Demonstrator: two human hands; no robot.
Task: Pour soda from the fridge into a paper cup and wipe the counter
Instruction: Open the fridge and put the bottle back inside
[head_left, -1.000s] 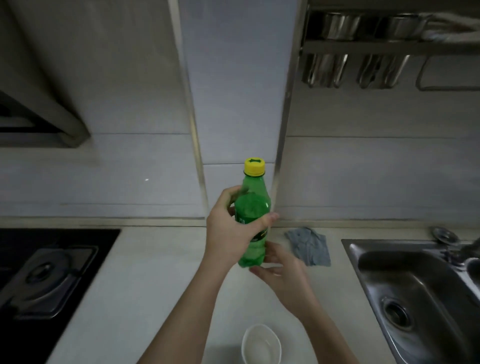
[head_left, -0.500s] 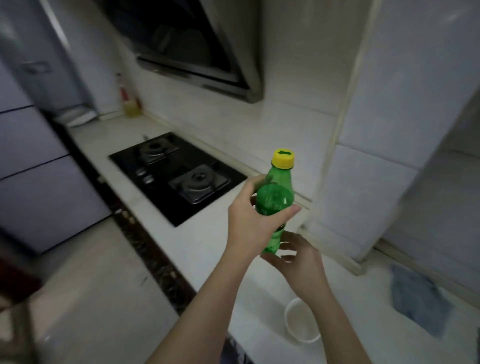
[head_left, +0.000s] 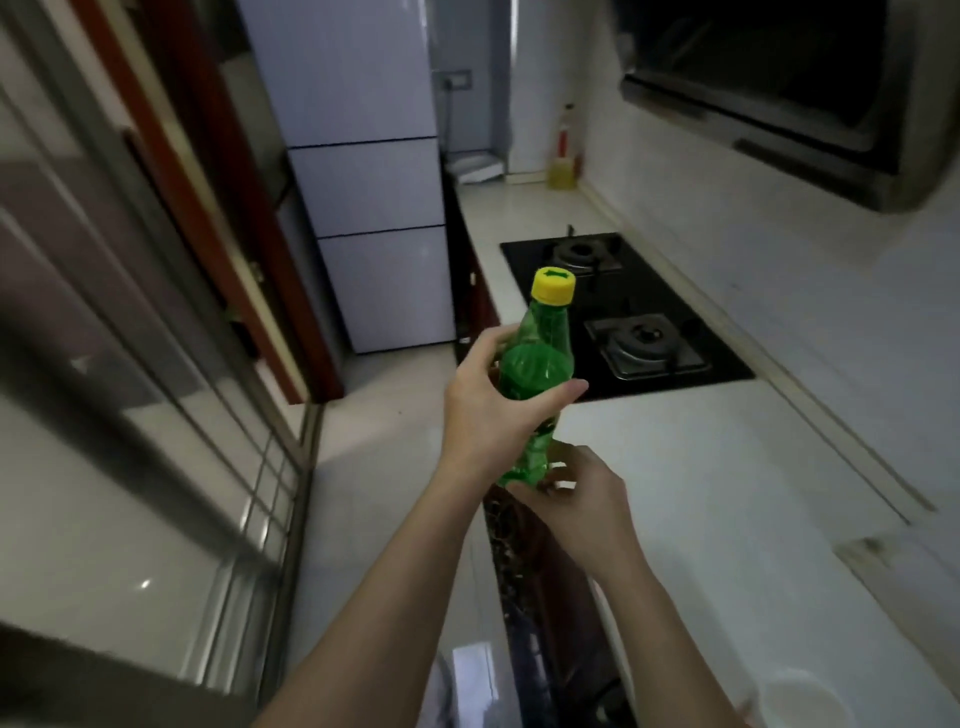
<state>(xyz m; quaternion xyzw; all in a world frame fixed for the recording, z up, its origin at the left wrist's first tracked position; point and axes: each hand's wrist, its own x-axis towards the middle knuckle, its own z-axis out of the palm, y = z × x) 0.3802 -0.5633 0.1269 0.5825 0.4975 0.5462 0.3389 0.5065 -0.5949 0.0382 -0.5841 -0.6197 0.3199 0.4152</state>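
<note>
The left hand (head_left: 485, 415) is wrapped round the middle of the green soda bottle (head_left: 535, 379); the right hand (head_left: 574, 499) cups its base. Its long axis runs nearly upright, yellow cap (head_left: 554, 285) at twelve o'clock. The paper cup (head_left: 797, 696) sits on the worktop (head_left: 727, 467) at five o'clock, nearer the right hand.

Dim galley kitchen: white tiled wall (head_left: 727, 218), pale floor (head_left: 374, 415), glass sliding door (head_left: 130, 415).

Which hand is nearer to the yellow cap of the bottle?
Left. The left hand wraps the bottle at its middle, below the cap; the right hand supports the bottom, farther down.
</note>
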